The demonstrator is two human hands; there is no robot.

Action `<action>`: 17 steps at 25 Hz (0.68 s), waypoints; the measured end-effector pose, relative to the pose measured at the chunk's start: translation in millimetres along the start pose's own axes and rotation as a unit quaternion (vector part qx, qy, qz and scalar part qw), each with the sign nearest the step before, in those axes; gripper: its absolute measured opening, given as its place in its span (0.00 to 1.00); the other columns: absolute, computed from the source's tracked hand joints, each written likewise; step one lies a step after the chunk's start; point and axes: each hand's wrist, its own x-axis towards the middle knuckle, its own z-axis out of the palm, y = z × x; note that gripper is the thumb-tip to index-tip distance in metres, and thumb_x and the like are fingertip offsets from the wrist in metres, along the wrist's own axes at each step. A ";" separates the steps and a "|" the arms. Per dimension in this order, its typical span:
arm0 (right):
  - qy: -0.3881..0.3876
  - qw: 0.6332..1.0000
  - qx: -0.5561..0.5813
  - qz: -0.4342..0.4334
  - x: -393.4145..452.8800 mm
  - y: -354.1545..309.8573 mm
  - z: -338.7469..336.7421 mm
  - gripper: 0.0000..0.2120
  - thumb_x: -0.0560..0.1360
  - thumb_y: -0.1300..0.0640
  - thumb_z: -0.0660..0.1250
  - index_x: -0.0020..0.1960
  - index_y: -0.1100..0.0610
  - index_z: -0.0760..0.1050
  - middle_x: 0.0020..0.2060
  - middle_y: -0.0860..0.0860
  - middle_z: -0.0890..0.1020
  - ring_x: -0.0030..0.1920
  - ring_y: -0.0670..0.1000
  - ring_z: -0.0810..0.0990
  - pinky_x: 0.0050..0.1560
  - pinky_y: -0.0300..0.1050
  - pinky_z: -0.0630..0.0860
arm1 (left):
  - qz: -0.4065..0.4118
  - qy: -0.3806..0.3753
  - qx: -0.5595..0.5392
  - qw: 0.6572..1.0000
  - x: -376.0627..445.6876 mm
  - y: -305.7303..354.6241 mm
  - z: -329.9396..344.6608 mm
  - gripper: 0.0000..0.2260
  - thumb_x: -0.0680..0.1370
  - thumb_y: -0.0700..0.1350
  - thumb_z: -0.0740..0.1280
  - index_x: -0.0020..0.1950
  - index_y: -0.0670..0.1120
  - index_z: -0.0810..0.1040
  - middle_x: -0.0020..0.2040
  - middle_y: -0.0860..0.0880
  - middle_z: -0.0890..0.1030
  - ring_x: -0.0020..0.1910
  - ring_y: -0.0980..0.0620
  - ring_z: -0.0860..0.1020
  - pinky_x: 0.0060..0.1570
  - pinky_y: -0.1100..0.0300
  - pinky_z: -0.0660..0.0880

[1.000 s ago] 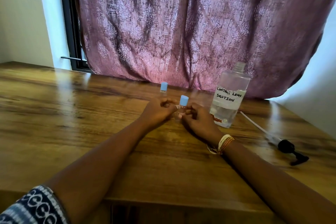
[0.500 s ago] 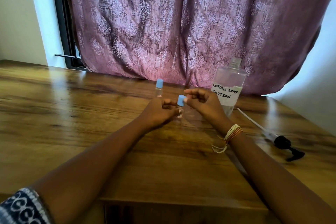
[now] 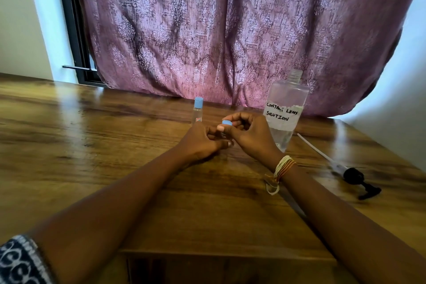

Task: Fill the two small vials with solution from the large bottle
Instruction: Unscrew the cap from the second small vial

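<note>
Since half a second ago, the right hand (image 3: 251,136) has dropped lower and drawn closer to the left hand (image 3: 202,142), and its thumb now crosses in front of the near vial, hiding most of it. That hand's fingers (image 3: 239,120) are curled round the blue cap (image 3: 227,122), pinching it between fingertips and thumb; only the cap's top edge shows above the thumbnail. Whether the cap is still seated on the vial or already lifted clear cannot be told, as the two hands cover the neck. The left hand rests on the counter (image 3: 92,145) with its fingers curled inward toward the near vial, apparently gripping its body, though the glass itself is almost wholly hidden between the two hands. The second vial (image 3: 197,111) stands upright just behind the left hand, its blue cap on, untouched. The large bottle (image 3: 285,108), uncapped and labelled "contact lens solution", stands upright just beyond the right hand, with clear liquid in its lower part. Its pump top (image 3: 352,175), black head and long white tube, lies flat on the counter well to the right. A bundle of threads (image 3: 282,167) circles the right wrist, and a patterned curtain (image 3: 230,30) hangs behind.
</note>
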 end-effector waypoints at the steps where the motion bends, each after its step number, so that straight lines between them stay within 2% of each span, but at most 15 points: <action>1: -0.008 1.000 0.004 -0.006 0.4 -0.2 -0.1 0.07 0.69 0.61 0.76 0.46 0.59 0.82 0.37 0.50 0.83 0.36 0.44 0.80 0.39 0.33 0.78 | 0.005 -0.004 -0.006 1.000 0.6 -0.3 -0.5 0.04 0.71 0.41 0.74 0.40 0.50 0.83 0.40 0.42 0.86 0.37 0.48 0.80 0.41 0.54 0.76; 5: -0.085 0.995 0.022 -0.037 1.2 -0.2 -10.8 0.09 0.73 0.66 0.71 0.53 0.64 0.82 0.46 0.53 0.84 0.44 0.41 0.83 0.46 0.34 0.78 | 0.015 -0.045 -0.019 0.999 -1.1 2.0 -0.9 0.06 0.72 0.37 0.72 0.48 0.43 0.84 0.40 0.50 0.84 0.35 0.63 0.81 0.37 0.71 0.74; 8: -0.117 0.992 0.043 -0.026 0.1 0.4 -17.6 0.11 0.76 0.67 0.66 0.58 0.64 0.79 0.51 0.54 0.83 0.46 0.38 0.82 0.43 0.32 0.76 | 0.012 -0.041 -0.019 0.999 -0.6 0.9 -1.3 0.08 0.72 0.39 0.73 0.50 0.43 0.84 0.42 0.48 0.85 0.39 0.59 0.82 0.40 0.69 0.77; 10: -0.117 0.992 0.051 -0.015 0.0 3.3 -16.4 0.12 0.76 0.65 0.67 0.59 0.63 0.79 0.52 0.57 0.84 0.48 0.45 0.83 0.46 0.35 0.77 | 0.004 -0.044 -0.021 0.999 -0.1 0.4 -1.9 0.09 0.71 0.39 0.74 0.51 0.41 0.84 0.41 0.50 0.85 0.37 0.61 0.82 0.38 0.70 0.76; 11: -0.106 0.993 0.042 -0.013 -0.3 5.7 -14.0 0.12 0.74 0.63 0.70 0.58 0.61 0.80 0.50 0.58 0.84 0.46 0.50 0.83 0.47 0.38 0.79 | 0.003 -0.045 -0.023 0.999 -0.6 0.4 -1.8 0.09 0.71 0.39 0.74 0.50 0.41 0.84 0.39 0.52 0.85 0.34 0.64 0.81 0.35 0.72 0.74; 13: -0.072 0.997 0.038 -0.005 -0.9 8.3 -10.4 0.13 0.70 0.60 0.75 0.54 0.56 0.81 0.44 0.57 0.84 0.42 0.51 0.81 0.47 0.43 0.79 | 0.003 -0.042 -0.022 0.999 -1.1 -0.9 -2.9 0.08 0.71 0.39 0.74 0.50 0.41 0.84 0.38 0.54 0.85 0.33 0.65 0.80 0.35 0.72 0.72; 15: -0.055 0.996 0.069 0.010 -0.2 10.1 -11.8 0.16 0.69 0.63 0.76 0.55 0.56 0.80 0.43 0.57 0.84 0.43 0.51 0.82 0.50 0.48 0.81 | 0.002 -0.043 -0.027 0.999 -0.1 -3.6 -3.0 0.09 0.71 0.40 0.75 0.51 0.42 0.84 0.42 0.48 0.86 0.39 0.60 0.83 0.41 0.67 0.77; 17: -0.075 0.991 0.109 0.019 1.0 11.4 -15.2 0.18 0.70 0.66 0.74 0.59 0.58 0.79 0.48 0.58 0.85 0.49 0.54 0.85 0.54 0.50 0.81 | -0.009 -0.043 -0.024 0.999 0.7 -4.4 -3.4 0.10 0.71 0.41 0.75 0.51 0.43 0.84 0.46 0.45 0.86 0.46 0.52 0.84 0.49 0.59 0.80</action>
